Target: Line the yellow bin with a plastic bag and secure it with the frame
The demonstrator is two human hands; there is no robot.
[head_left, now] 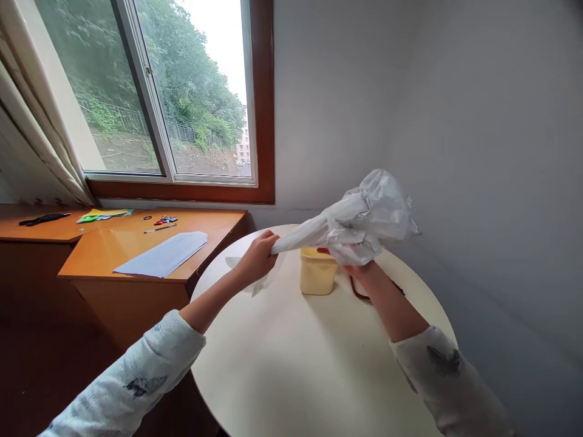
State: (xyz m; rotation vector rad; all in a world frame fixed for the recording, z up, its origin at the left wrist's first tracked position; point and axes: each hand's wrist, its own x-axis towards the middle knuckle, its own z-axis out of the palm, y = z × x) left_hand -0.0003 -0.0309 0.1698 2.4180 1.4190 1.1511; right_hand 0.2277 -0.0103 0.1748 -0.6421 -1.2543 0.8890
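Plastic bag (373, 215) slants lengthwise up rightward, left fingers (266, 244) clasping its narrow end; hold of right fingers (323, 250) unclear

There are two hands (258, 260), one plastic bundle (359, 221) and one yellow container (316, 277). One pen (160, 229) and one table (268, 370) show

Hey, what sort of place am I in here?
Probably a home room or small office: a wooden desk with paper on it sits below a window, beside a round white table.
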